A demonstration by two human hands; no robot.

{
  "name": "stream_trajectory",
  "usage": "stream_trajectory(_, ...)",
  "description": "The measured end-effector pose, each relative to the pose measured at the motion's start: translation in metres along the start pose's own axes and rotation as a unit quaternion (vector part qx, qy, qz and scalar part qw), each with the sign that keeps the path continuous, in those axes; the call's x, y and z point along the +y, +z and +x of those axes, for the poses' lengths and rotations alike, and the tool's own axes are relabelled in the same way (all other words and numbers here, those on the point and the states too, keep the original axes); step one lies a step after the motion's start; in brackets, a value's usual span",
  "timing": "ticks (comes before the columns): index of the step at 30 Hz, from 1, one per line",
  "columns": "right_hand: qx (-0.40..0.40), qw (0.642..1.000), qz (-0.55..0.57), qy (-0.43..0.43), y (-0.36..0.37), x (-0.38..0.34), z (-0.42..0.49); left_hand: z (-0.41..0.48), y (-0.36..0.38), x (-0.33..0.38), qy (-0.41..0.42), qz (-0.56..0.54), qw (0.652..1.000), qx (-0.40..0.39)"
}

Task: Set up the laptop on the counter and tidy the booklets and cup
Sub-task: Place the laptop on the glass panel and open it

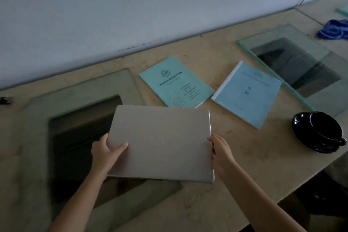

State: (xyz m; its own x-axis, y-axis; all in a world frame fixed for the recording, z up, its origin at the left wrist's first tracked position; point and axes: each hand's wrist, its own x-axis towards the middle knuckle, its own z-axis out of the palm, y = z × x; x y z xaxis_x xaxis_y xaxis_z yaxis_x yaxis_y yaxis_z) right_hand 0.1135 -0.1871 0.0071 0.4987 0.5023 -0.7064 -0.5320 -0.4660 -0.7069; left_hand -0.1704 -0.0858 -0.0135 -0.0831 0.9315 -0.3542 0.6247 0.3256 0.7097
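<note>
Silver laptop [162,143], lid shut, gripped at both sides by left hand [105,151] and right hand [222,153], over counter [244,165] by a glass pane [79,88]. Early going: booklets [177,83] askew beyond, cup [320,130] right, untouched. Resting or lifted: unclear. Print blurred.

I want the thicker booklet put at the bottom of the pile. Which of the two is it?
The paler blue booklet, on the right nearer the black cup: its white spine shows a stack of pages. The greener booklet lies thin and flat.
</note>
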Motion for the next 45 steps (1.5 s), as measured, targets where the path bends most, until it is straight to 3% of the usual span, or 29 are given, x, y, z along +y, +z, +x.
stream_trajectory(7, -0.065, 0.994, -0.085, 0.013, 0.076, 0.028, -0.015, -0.029, -0.062, -0.078, -0.106, -0.085, 0.983, 0.125)
stream_trajectory(10, -0.091, 0.989, -0.120, -0.009, 0.103, 0.044, -0.021, -0.036, -0.074, -0.110, -0.155, -0.149, 0.967, 0.135)
stream_trajectory(17, -0.119, 0.970, -0.202, -0.057, 0.148, 0.073, -0.027, -0.050, -0.097, -0.144, -0.165, -0.223, 0.940, 0.197)
stream_trajectory(25, -0.144, 0.959, -0.233, -0.077, 0.171, 0.092, -0.033, -0.061, -0.111, -0.159, -0.156, -0.206, 0.942, 0.213)
stream_trajectory(39, -0.104, 0.941, -0.304, -0.109, 0.167, 0.111, -0.028, -0.063, -0.113, -0.160, -0.124, -0.195, 0.954, 0.190)
stream_trajectory(45, -0.161, 0.916, -0.349, -0.112, 0.161, 0.114, -0.029, -0.067, -0.109, -0.168, -0.123, -0.213, 0.956, 0.157)
